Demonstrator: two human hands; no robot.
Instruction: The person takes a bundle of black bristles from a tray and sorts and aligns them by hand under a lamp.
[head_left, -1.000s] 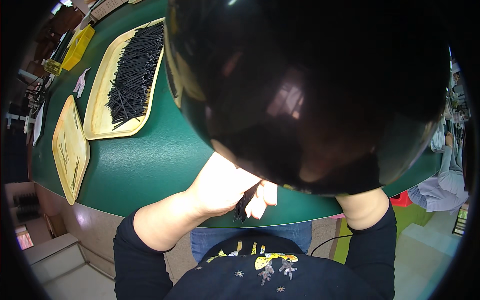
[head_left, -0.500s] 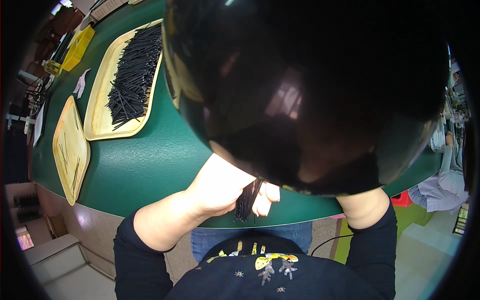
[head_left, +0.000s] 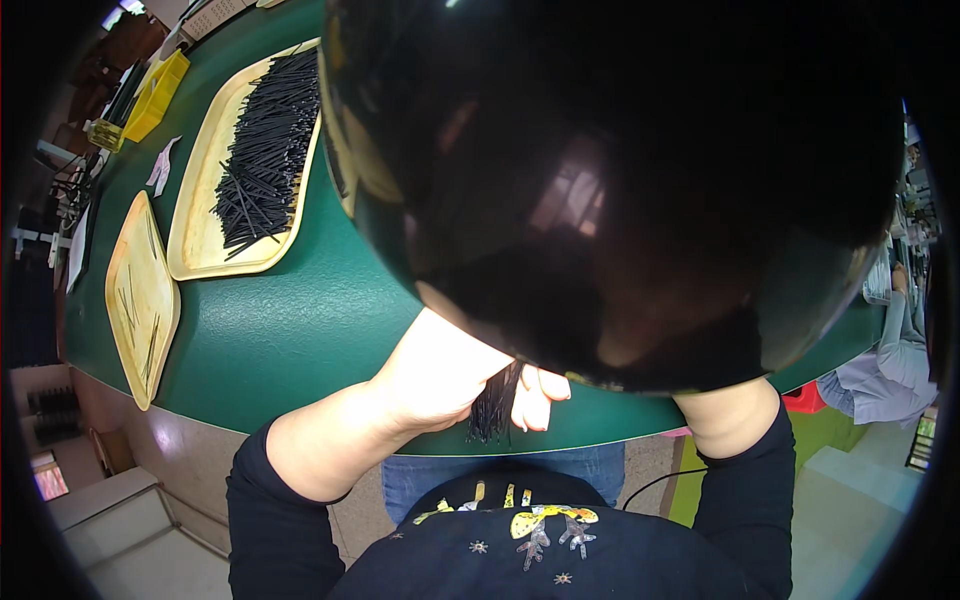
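My left hand [head_left: 455, 365], brightly lit, is closed round a bundle of thin black strands [head_left: 490, 410]. Their lower ends hang down near the table's front edge. Fingertips [head_left: 535, 400] show just to the right of the bundle; most of their hand is covered, so whose they are is hard to tell. A large glossy black dome [head_left: 620, 200] fills the upper middle and right of the view and hides the top of the bundle. Of my right arm only the wrist [head_left: 730, 415] and dark sleeve show; the right hand's fingers are behind the dome.
On the green table [head_left: 270, 345], a cream tray [head_left: 190, 245] at the left holds a heap of short black strands [head_left: 265, 150]. Nearer stands a smaller cream tray [head_left: 140, 290] with a few thin strands. A yellow bin [head_left: 158, 95] lies farther back. Another person [head_left: 900, 360] is at far right.
The fingertips beside the bundle have shifted slightly right and spread a little. The bundle's hanging ends have fanned slightly. Both forearms stay almost in place.
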